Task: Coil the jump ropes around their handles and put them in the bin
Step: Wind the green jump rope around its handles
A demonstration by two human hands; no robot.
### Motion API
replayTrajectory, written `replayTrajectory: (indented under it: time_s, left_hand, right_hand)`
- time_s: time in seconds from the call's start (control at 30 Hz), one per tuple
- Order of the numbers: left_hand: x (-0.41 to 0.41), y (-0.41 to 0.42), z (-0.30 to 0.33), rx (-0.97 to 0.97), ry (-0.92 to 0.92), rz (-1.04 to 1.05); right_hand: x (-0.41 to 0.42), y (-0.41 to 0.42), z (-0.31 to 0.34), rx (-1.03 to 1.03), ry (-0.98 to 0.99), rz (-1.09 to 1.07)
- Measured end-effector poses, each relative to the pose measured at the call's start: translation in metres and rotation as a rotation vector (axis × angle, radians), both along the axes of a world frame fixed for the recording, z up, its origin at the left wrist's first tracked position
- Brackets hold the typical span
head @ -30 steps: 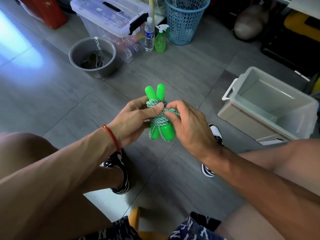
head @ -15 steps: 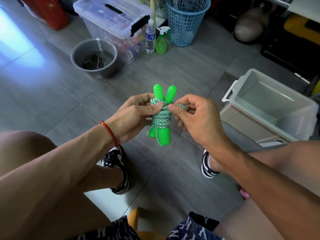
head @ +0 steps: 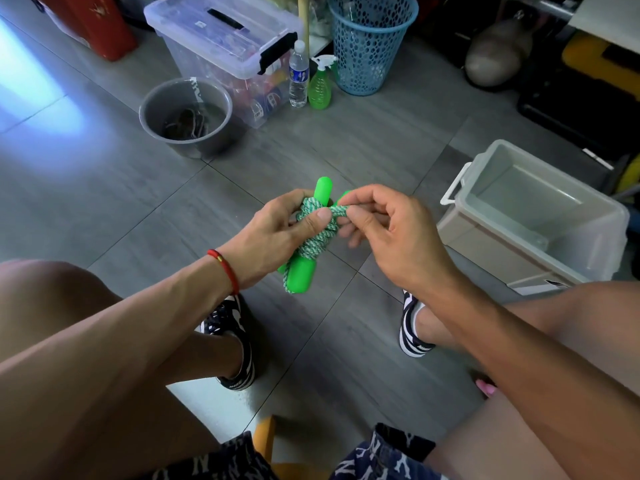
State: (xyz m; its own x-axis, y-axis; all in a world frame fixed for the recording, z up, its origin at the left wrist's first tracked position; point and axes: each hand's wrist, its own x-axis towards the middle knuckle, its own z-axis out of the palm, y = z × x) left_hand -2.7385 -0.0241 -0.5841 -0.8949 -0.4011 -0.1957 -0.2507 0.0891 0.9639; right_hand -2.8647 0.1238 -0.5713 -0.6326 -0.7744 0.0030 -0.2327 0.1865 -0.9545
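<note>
A jump rope (head: 313, 242) with two bright green handles and a green-and-white cord wound round them is held in front of me above the floor. My left hand (head: 273, 233) grips the bundle, its thumb pressing on the coils. My right hand (head: 388, 230) pinches a loop of the cord at the top of the bundle between thumb and forefinger. The handle tips stick out above and below the coils. An open translucent bin (head: 519, 216) stands on the floor to the right and looks empty.
A grey bucket (head: 149, 109) with dark cords inside stands at the far left. Behind it are a lidded clear storage box (head: 221, 39), a water bottle (head: 298, 76), a green spray bottle (head: 320, 84) and a blue mesh basket (head: 370, 43). My knees and shoes frame the lower view.
My right hand has come off the side of the bundle and now pinches the cord end at the top. The bundle has tilted slightly.
</note>
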Motion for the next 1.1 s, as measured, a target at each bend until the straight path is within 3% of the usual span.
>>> replayTrajectory:
  time_s: [0.13,0.37,0.7,0.83,0.97,1.1]
  left_hand:
    - [0.002,0.0,0.002,0.017,0.017,-0.021]
    - [0.001,-0.003,0.002,-0.125,0.015,-0.1]
    - [0.003,0.0,0.005,-0.239,-0.013,-0.166]
    - [0.004,0.004,0.003,-0.189,-0.053,-0.142]
    - [0.004,0.006,0.007,-0.059,-0.078,-0.073]
    - [0.002,0.009,0.009,-0.051,-0.066,-0.042]
  right_hand:
    - [-0.002,0.001,-0.004,-0.023,-0.123,0.03]
    - [0.007,-0.001,-0.009,-0.006,-0.087,-0.081]
    - [0.014,-0.006,-0.009,0.021,-0.197,-0.12]
    - [0.015,-0.006,-0.011,0.132,-0.102,-0.079]
    - [0.016,-0.009,-0.008,0.256,0.286,0.047]
    - [0.014,-0.008,-0.008,0.291,0.452,0.155]
